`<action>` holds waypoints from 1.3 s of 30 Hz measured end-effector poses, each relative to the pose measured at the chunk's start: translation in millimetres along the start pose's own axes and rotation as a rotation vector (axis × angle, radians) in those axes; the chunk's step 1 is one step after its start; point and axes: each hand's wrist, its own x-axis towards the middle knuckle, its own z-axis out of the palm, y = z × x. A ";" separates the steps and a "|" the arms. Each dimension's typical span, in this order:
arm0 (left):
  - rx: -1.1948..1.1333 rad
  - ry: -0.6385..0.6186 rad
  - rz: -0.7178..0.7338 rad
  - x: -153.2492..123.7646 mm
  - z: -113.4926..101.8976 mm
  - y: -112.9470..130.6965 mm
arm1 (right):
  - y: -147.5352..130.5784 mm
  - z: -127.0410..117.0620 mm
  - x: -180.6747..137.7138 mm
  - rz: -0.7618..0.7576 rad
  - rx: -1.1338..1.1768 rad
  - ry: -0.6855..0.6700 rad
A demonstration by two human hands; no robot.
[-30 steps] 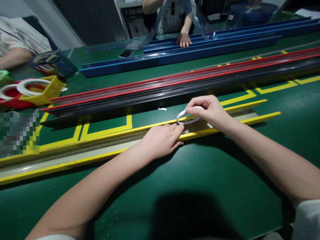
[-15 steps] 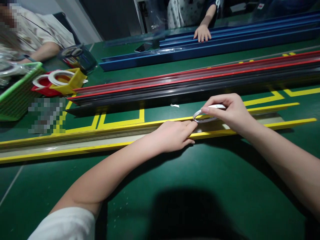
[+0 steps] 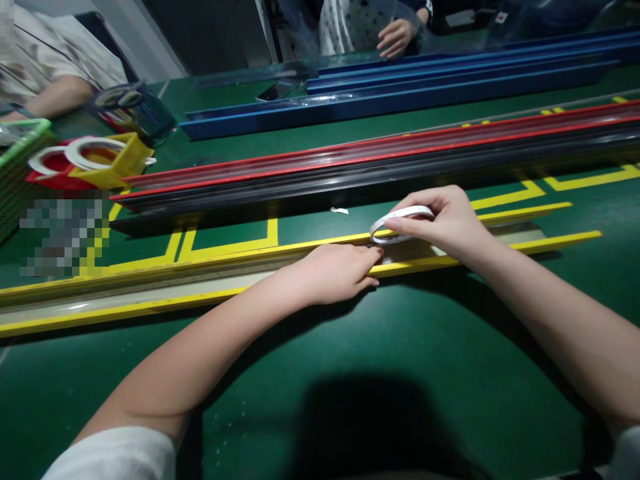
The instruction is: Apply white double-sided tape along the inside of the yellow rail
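Note:
A long yellow-edged channel strip (image 3: 165, 299) lies across the green table before me. My left hand (image 3: 340, 272) rests over it, closed on its near edge, with one finger inside the channel and another digit on the outer side. Just to the right, my right hand (image 3: 445, 217) pinches a narrow roll of white tape (image 3: 407, 212) between thumb and fingers. The roll is tilted above the channel, its left side close to my left fingertips. Whether tape runs from the roll down to the channel I cannot tell.
Beyond lie red-edged and black strips (image 3: 300, 163) and blue channels (image 3: 350, 103). At left stand a yellow bin (image 3: 123, 163) and a red bin (image 3: 55, 175) with tape rolls, a green basket (image 3: 15, 163) and a pen holder (image 3: 135, 110). Another person's hand (image 3: 396, 38) is at the back.
The tape roll has tipped, so its ring shows more fully, slightly away from my left fingertips. The co-worker's hand has lifted off the blue channels. The whole view has shifted a little.

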 end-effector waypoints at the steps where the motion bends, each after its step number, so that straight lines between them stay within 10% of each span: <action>1: -0.001 -0.008 -0.004 -0.1 -0.2 0.1 | -0.1 -0.1 0.2 -0.007 0.008 0.005; 28: -0.040 0.019 -0.026 0.6 0.4 1.3 | 9.2 0.6 -1.9 -0.076 0.282 0.278; 39: -0.074 0.000 -0.061 -0.5 -3.5 2.8 | 4.4 -35.2 -11.1 -0.002 0.081 0.261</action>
